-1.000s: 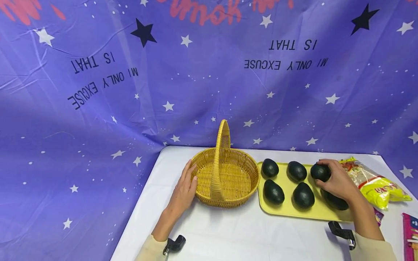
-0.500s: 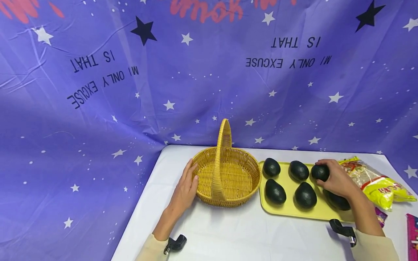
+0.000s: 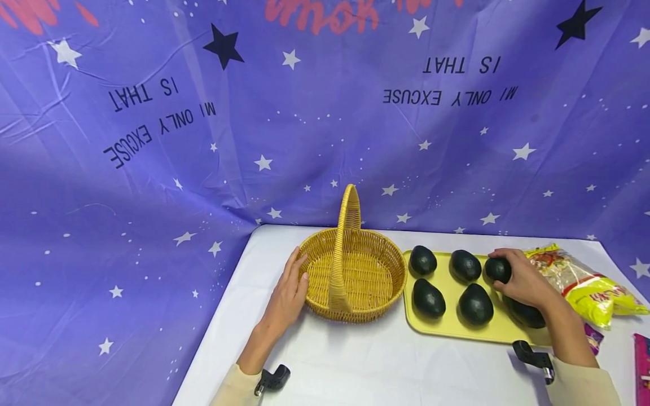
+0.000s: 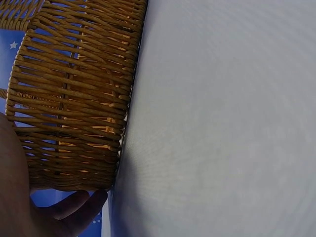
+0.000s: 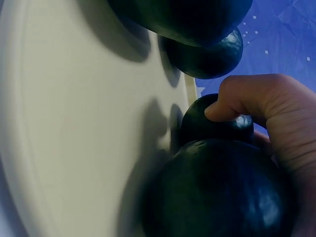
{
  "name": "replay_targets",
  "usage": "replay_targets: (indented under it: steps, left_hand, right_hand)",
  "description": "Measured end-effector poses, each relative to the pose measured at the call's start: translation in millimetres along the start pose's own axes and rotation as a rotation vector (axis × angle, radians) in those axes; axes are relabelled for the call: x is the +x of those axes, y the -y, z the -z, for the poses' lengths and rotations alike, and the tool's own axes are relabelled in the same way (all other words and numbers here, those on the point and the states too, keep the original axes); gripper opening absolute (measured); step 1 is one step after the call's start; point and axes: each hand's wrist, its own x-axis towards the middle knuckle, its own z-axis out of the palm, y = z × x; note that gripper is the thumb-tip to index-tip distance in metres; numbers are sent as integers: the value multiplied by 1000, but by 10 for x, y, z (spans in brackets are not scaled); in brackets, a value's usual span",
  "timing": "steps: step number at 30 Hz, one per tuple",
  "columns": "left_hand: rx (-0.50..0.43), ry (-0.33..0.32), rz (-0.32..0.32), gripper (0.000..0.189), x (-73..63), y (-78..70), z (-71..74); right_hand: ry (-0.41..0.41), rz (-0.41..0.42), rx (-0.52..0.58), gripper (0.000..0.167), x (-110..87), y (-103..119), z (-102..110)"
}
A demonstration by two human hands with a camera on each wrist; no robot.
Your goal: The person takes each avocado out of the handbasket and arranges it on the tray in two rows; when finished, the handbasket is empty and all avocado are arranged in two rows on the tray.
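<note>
My left hand (image 3: 288, 290) rests against the left side of a woven wicker basket (image 3: 373, 313) with a tall arched handle. In the left wrist view, its fingertips (image 4: 96, 200) touch the outer wall of the basket (image 4: 74, 98). On a yellow tray (image 3: 442, 330) lie several dark green avocados (image 3: 475, 305) in two rows. My right hand (image 3: 525, 282) pinches the avocado (image 3: 497, 269) at the tray's back right, thumb on its near side. Seen from the right wrist, the thumb presses this avocado (image 5: 200, 123), while a nearer avocado (image 5: 217, 192) partly covers it.
Right of the tray lies a yellow and clear snack bag (image 3: 584, 282), with a small purple packet (image 3: 593, 337) in front of it, partly behind the right forearm. A pink package (image 3: 641, 366) is cut off at the right edge. A purple star-patterned cloth (image 3: 315, 141) hangs behind the white table (image 3: 355, 361).
The head view has shifted slightly, so the basket and tray appear a little further right. Both hands keep their places at the basket and the avocado.
</note>
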Motion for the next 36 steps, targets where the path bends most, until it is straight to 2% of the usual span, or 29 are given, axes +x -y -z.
replay_targets:
  steps: [9,16,22,30,33,36]
  left_hand:
    - [2,2,-5,52,17,-1,-14]
    - [14,9,-3,52,41,31,-12]
    - [80,-28,-18,51,52,83,20]
    - [170,-87,-117,49,87,124,102]
    - [196,-94,-144,50,107,85,148]
    - [213,-83,-143,53,135,-1,215]
  right_hand:
    - [-11,4,32,69,-31,11,59]
    - [-11,-19,7,75,-44,17,63]
    - [-53,-42,-19,77,-59,83,70]
    - [-91,-34,-8,70,-76,404,149]
    - [-100,-13,-11,72,-98,569,202]
    - [-114,31,-8,75,-123,730,255]
